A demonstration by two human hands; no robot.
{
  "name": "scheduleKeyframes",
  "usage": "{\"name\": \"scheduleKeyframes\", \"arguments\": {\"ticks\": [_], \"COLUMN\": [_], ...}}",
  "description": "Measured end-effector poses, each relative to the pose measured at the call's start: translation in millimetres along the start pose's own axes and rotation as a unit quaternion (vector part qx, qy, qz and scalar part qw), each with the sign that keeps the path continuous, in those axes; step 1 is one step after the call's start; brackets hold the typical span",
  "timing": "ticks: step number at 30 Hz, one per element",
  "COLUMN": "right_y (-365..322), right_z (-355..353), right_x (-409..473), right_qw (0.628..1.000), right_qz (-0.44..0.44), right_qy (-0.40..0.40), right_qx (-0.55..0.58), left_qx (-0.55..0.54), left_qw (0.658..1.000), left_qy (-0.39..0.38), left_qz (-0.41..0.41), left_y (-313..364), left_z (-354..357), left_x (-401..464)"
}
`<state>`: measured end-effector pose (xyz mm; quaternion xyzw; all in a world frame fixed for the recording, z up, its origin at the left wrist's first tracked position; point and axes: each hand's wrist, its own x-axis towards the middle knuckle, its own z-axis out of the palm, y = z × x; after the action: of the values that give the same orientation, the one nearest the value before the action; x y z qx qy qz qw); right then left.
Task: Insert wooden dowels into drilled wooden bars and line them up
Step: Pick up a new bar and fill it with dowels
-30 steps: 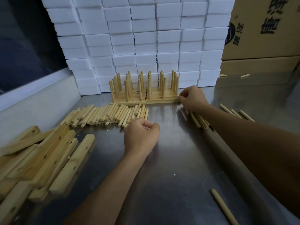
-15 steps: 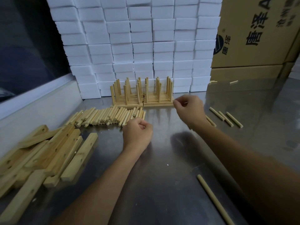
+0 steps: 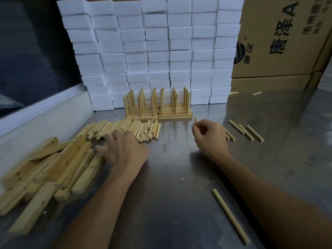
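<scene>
Left hand (image 3: 124,151) moved to square drilled bars (image 3: 59,164), fingers spread; right hand (image 3: 210,137) pinches round dowel (image 3: 196,119).

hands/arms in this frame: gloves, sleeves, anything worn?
Nothing worn that shows. The left hand and the right hand are bare, with no gloves, rings or tape visible. Both forearms are bare up to the frame edge: no sleeve, cuff, watch or wristband in view.

The left hand (image 3: 124,150) is motion-blurred; the right hand (image 3: 210,136) hides most of its dowel (image 3: 196,119).
</scene>
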<state>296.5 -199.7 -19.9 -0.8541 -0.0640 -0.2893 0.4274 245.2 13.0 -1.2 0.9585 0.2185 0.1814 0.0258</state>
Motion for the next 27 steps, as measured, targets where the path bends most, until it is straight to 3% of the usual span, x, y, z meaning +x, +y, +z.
{"name": "scheduleKeyframes", "arguments": {"ticks": [4, 11, 18, 27], "right_y": [0.6, 0.2, -3.9, -15.2], "right_z": [-0.5, -1.6, -2.7, -5.2], "right_x": [0.7, 1.3, -2.0, -15.1], "right_qw": [1.0, 1.0, 1.0, 0.994], "right_qz": [0.012, 0.023, -0.003, -0.069], "right_qy": [-0.009, -0.017, -0.028, -0.069], "right_qx": [0.003, 0.007, -0.012, -0.044], "left_qx": [0.001, -0.036, -0.036, -0.117], "left_qw": [0.998, 0.999, 0.998, 0.992], "left_qy": [-0.061, 0.0, -0.033, 0.007], "left_qz": [-0.025, 0.022, -0.05, -0.04], "left_y": [-0.7, -0.9, -11.5, -13.6], "left_z": [3.4, 3.8, 0.1, -2.4], "left_x": [0.0, 1.8, 3.3, 3.6]}}
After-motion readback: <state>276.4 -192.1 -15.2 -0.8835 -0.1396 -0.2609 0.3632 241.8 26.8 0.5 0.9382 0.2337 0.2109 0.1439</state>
